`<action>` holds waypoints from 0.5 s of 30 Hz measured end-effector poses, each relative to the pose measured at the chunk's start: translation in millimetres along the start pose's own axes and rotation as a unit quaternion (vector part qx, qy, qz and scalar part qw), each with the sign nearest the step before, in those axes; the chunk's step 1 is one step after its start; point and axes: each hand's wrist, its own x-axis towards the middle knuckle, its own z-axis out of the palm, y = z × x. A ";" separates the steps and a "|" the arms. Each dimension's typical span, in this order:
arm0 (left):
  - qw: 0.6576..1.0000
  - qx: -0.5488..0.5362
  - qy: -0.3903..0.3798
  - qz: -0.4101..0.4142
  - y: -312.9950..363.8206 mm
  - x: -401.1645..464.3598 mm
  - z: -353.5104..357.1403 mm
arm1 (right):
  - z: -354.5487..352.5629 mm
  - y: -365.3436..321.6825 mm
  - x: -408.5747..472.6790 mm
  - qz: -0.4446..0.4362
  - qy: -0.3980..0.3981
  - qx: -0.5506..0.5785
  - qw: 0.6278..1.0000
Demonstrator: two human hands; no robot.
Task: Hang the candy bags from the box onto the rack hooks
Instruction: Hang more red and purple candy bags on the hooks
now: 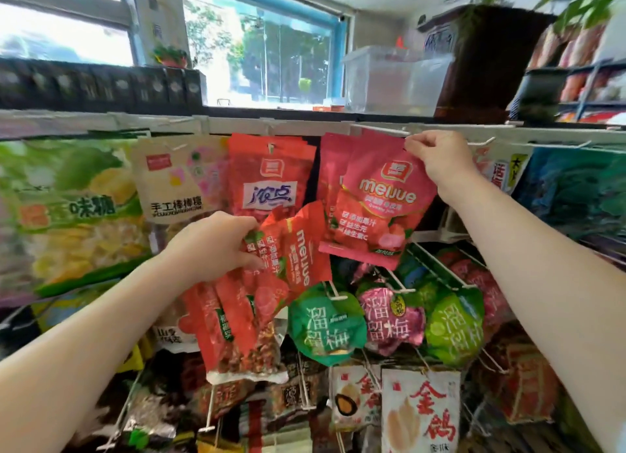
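Pinching the top corner of a pink candy bag (379, 198), the right hand (440, 157) is held up against a white rack hook (382, 129) on the top rail, with the bag tilted and its lower edge overlapping the row beneath. Little free room is left around it: a red bag (271, 178) hangs just beside it on the left, and more packets crowd the right. A bundle of red candy bags (264, 283) is gripped lower down by the left hand (216, 246), fingers curled round their upper ends. Green and purple plum packets (389, 320) are hung on the lower hooks, touching one another. A clear plastic tub (393, 79) is seen on the shelf above the rack, beside a dark plant pot (491, 63), with a window (264, 46) behind.
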 end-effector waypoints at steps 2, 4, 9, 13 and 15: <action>1.000 -0.009 0.003 0.012 -6.2 3.3 2.9 | 4.4 -1.9 3.0 0.010 -0.006 0.011 1.000; 1.000 -0.018 0.011 0.018 -8.4 4.9 4.4 | 6.8 -3.3 4.9 0.023 -0.015 0.032 0.999; 0.998 -0.049 0.039 0.014 -9.7 9.5 3.7 | 2.7 -4.3 0.9 0.030 -0.054 0.066 0.996; 0.998 -0.049 0.040 0.015 -4.9 13.0 1.1 | 4.8 -8.0 5.2 0.042 -0.078 0.066 0.994; 0.998 -0.047 0.034 0.015 -1.3 13.4 1.7 | 2.7 -10.5 10.1 0.050 -0.103 0.059 0.992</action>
